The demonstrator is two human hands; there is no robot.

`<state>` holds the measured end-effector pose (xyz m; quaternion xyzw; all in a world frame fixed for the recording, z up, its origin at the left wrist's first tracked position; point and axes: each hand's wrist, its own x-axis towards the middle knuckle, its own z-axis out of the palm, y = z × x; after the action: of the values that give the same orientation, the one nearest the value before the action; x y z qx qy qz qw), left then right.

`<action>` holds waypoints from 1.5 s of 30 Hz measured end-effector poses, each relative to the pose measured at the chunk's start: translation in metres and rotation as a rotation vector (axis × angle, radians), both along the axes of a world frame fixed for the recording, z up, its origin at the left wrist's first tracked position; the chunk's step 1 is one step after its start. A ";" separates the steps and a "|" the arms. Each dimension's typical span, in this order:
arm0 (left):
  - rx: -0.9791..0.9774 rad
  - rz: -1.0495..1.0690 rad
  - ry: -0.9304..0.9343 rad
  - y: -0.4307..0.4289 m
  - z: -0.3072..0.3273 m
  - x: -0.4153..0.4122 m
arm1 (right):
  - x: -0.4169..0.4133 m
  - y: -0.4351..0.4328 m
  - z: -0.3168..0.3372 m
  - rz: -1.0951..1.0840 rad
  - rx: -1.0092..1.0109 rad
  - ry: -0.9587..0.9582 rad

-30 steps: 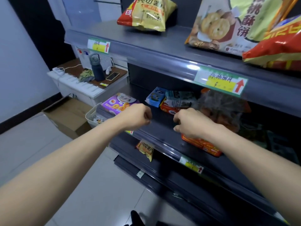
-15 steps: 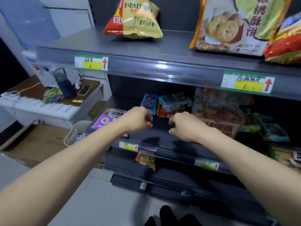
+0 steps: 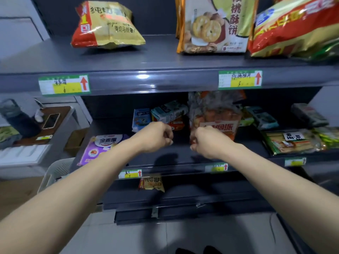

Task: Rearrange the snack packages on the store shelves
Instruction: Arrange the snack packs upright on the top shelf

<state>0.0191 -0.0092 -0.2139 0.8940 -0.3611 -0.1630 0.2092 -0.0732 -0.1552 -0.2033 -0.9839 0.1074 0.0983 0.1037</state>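
Head view: what do you see?
— Left hand (image 3: 156,138) is a fist with nothing in it, mid frame. Right hand (image 3: 207,143) is curled at the clear snack bag (image 3: 214,114). I can't tell if it grips it.
— Where are the other snacks?
— Purple pack (image 3: 102,147) lies lower left on the same shelf (image 3: 183,156). Chip bag (image 3: 106,26) is upper left.

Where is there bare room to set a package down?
Free: middle shelf front, between the purple package and the wafer pack; top shelf between the chip bag and the cookie bag. Crowded: middle shelf's back row and right end.
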 end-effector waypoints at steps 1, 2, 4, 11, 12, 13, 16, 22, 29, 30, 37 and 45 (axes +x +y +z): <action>-0.004 -0.024 -0.004 -0.007 0.001 -0.002 | -0.005 -0.004 0.001 -0.017 -0.002 -0.001; -0.008 -0.051 -0.008 -0.016 0.003 -0.006 | -0.011 -0.009 0.002 -0.038 -0.005 -0.002; -0.014 -0.102 -0.017 -0.034 0.004 -0.014 | -0.021 -0.022 0.001 -0.082 -0.010 -0.007; -0.004 -0.224 -0.040 -0.104 0.006 -0.053 | -0.062 -0.080 -0.001 -0.162 -0.009 -0.029; -0.004 -0.233 -0.049 -0.115 0.008 -0.060 | -0.069 -0.091 -0.001 -0.166 -0.006 -0.030; -0.008 -0.239 -0.059 -0.128 0.009 -0.066 | -0.076 -0.102 0.000 -0.167 -0.005 -0.033; -0.021 -0.254 -0.079 -0.169 0.013 -0.089 | -0.099 -0.140 0.004 -0.181 0.006 -0.039; -0.053 -0.271 -0.094 -0.254 0.015 -0.134 | -0.141 -0.222 0.006 -0.216 0.001 -0.054; -0.076 -0.227 -0.100 -0.323 0.017 -0.164 | -0.175 -0.295 0.004 -0.242 -0.034 -0.051; -0.071 -0.221 -0.099 -0.329 0.018 -0.167 | -0.178 -0.302 0.005 -0.241 -0.031 -0.049; -0.028 -0.202 -0.119 -0.348 0.021 -0.180 | -0.184 -0.326 0.007 -0.213 -0.023 -0.073; -0.029 -0.120 -0.146 -0.319 0.030 -0.177 | -0.172 -0.305 0.012 -0.124 -0.009 -0.090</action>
<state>-0.1575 -0.3277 -0.1841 0.8773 -0.4304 -0.1046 0.1850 -0.2452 -0.4604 -0.1909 -0.9793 0.1636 0.0470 0.1097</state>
